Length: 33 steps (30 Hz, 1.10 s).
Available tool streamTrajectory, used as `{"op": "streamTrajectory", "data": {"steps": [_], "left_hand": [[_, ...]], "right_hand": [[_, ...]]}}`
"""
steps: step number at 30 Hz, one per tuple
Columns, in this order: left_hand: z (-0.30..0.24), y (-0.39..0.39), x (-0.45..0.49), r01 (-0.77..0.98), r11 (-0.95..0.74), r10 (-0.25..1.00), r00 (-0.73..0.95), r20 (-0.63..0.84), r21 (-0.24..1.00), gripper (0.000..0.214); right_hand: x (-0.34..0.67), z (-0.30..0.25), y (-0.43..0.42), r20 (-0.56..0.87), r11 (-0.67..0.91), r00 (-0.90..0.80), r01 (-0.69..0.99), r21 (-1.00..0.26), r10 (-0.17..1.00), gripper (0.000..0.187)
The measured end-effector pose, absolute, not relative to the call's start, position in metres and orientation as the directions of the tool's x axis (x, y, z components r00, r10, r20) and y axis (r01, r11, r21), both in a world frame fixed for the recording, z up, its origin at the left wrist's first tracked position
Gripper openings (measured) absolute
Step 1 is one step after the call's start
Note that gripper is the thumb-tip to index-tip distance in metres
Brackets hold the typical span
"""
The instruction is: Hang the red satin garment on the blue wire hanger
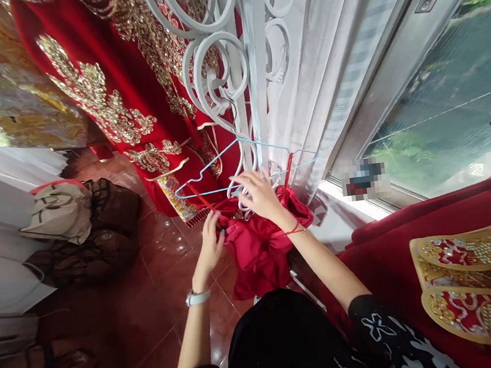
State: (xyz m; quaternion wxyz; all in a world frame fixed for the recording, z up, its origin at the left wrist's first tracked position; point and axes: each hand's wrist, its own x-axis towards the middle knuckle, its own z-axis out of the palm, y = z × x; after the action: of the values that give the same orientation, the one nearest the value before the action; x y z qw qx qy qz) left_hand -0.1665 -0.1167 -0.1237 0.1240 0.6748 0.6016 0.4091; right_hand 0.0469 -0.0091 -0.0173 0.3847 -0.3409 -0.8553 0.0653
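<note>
A hanger [237, 139] hangs on the rack [252, 59], a garment [256, 245] below it by its straps [289, 170] — window [434, 91] to the right, bags [109, 235] on the floor [165, 299] to the left.

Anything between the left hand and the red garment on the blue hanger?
Nothing visible: the left hand is right at the edge of the red garment, just below a strap on the blue hanger.
</note>
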Motion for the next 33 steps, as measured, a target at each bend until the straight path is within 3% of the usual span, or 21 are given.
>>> {"op": "streamTrajectory", "data": {"steps": [3, 7, 16, 19, 22, 25, 33], "left_hand": [[-0.129, -0.129, -0.175, 0.807, -0.215, 0.923, -0.016, 0.384, 0.55, 0.041], [-0.106, -0.132, -0.192, 0.879, -0.221, 0.936, 0.069, 0.345, 0.422, 0.032], [-0.107, -0.138, -0.131, 0.951, -0.12, 0.954, 0.03, 0.299, 0.286, 0.059], [-0.101, -0.138, -0.122, 0.939, -0.105, 0.979, 0.039, 0.201, 0.327, 0.059], [-0.092, -0.136, -0.125, 0.865, -0.085, 0.996, 0.057, 0.07, 0.495, 0.059], [-0.084, -0.132, -0.136, 0.759, -0.123, 0.992, 0.106, 0.064, 0.639, 0.053], [-0.056, -0.125, -0.171, 0.787, -0.202, 0.979, 0.139, 0.152, 0.583, 0.043]], "right_hand": [[0.025, -0.024, -0.016, 0.494, 0.766, -0.588, 0.535, -0.356, 0.641, 0.033], [0.019, -0.031, -0.015, 0.497, 0.725, -0.534, 0.573, -0.382, 0.684, 0.032], [0.018, -0.038, -0.013, 0.483, 0.698, -0.511, 0.596, -0.397, 0.711, 0.038], [0.019, -0.038, -0.012, 0.482, 0.696, -0.509, 0.595, -0.402, 0.713, 0.04], [0.021, -0.039, -0.012, 0.493, 0.7, -0.504, 0.584, -0.41, 0.709, 0.041], [0.023, -0.037, -0.014, 0.502, 0.716, -0.516, 0.564, -0.412, 0.694, 0.041], [0.026, -0.033, -0.014, 0.49, 0.725, -0.536, 0.55, -0.416, 0.688, 0.04]]}}
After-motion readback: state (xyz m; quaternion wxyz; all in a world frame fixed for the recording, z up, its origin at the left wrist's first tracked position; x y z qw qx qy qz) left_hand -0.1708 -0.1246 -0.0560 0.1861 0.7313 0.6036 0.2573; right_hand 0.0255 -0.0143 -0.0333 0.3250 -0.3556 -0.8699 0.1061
